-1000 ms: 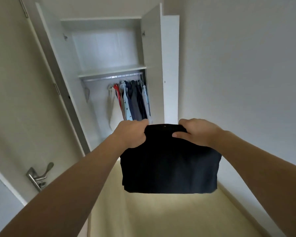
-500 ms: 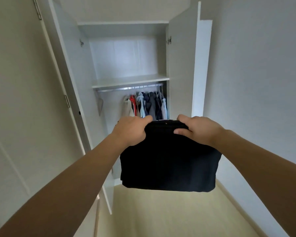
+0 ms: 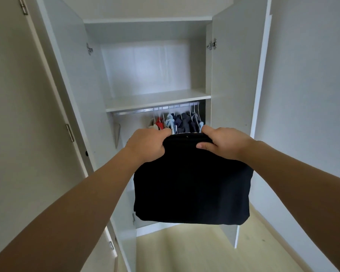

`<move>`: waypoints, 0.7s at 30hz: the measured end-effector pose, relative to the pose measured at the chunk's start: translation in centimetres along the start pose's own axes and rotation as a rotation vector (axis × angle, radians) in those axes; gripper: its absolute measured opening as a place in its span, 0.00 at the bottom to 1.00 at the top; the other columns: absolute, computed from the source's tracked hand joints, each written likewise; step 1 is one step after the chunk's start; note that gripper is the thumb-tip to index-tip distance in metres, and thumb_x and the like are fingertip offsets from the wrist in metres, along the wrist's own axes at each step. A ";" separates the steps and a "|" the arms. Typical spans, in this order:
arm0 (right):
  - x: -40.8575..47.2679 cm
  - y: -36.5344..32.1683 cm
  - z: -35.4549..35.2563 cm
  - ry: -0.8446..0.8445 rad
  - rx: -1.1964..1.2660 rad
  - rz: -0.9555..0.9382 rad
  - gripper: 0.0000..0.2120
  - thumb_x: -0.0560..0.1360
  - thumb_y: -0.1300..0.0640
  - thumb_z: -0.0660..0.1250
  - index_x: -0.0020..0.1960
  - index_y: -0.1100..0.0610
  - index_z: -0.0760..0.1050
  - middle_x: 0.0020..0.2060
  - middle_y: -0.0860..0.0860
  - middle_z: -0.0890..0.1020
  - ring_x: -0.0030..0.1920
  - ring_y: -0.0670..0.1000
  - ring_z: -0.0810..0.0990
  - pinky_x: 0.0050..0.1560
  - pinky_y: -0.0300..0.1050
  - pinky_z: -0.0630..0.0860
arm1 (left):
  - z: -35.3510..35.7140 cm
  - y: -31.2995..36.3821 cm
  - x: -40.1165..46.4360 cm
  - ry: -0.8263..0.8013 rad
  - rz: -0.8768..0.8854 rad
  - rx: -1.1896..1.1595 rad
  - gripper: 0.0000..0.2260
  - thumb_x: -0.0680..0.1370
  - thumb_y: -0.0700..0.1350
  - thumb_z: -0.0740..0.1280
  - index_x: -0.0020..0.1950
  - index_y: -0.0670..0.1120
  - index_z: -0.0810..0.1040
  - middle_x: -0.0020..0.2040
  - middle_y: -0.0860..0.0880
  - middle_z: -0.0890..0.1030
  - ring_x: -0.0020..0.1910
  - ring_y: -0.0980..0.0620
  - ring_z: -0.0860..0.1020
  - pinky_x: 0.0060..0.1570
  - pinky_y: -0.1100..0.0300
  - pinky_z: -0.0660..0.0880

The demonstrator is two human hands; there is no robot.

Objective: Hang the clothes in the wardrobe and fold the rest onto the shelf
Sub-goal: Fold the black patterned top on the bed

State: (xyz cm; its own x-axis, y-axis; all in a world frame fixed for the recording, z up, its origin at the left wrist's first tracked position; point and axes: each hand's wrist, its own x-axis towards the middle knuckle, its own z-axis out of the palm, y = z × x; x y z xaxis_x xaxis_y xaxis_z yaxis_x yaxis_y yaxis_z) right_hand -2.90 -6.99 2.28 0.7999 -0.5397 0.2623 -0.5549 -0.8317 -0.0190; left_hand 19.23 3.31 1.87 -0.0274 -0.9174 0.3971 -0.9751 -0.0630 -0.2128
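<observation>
So both hands are up in front of the open wardrobe (image 3: 234,75), holding a folded black garment (image 3: 192,185) by its top edge. The left hand (image 3: 147,144) has its fingers curled over the upper left corner of the fabric, and the right hand (image 3: 224,144) grips the upper right corner with the thumb on the near side. The garment hangs flat below the hands, well below the white shelf (image 3: 157,101) and out in front of the wardrobe, not touching it.

Right under that shelf runs a metal rail (image 3: 145,110), and a bunch of clothes on hangers (image 3: 177,122) is packed toward the rail's right end: something red, pale blue, a few dark ones. The tops of those clothes peek out just above the garment's top edge, between the two hands. Both wardrobe doors are swung wide open, with hinges showing on either side. Below the garment there's light wooden floor (image 3: 204,250).
</observation>
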 end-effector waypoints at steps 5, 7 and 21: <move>7.9 3.7 3.1 0.051 -0.061 -0.050 0.16 0.80 0.42 0.55 0.58 0.53 0.63 0.44 0.53 0.79 0.42 0.56 0.77 0.42 0.48 0.73 | 4.0 -4.1 5.5 -0.011 -0.025 -0.018 0.09 0.76 0.44 0.59 0.56 0.52 0.70 0.37 0.51 0.75 0.37 0.46 0.75 0.33 0.57 0.67; 11.0 5.1 4.0 0.073 -0.077 -0.079 0.14 0.80 0.46 0.55 0.61 0.53 0.62 0.45 0.52 0.79 0.42 0.55 0.77 0.43 0.48 0.73 | 5.3 -5.5 7.7 -0.006 -0.045 0.001 0.12 0.75 0.43 0.59 0.58 0.49 0.71 0.40 0.48 0.79 0.39 0.45 0.77 0.36 0.56 0.72; 39.7 16.9 5.9 0.234 -0.199 -0.168 0.18 0.76 0.58 0.58 0.66 0.52 0.64 0.54 0.52 0.75 0.55 0.55 0.74 0.56 0.47 0.65 | 12.2 -17.2 30.2 0.040 -0.347 0.050 0.07 0.75 0.41 0.57 0.51 0.45 0.71 0.33 0.50 0.69 0.36 0.45 0.72 0.38 0.57 0.65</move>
State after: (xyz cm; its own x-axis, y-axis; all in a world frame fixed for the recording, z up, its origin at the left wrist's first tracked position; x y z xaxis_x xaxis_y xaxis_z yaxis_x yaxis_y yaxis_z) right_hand 20.81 -43.20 6.70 0.8225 -0.3340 0.4603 -0.4723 -0.8521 0.2255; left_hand 37.83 -28.12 6.64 0.2941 -0.8218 0.4881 -0.9159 -0.3882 -0.1019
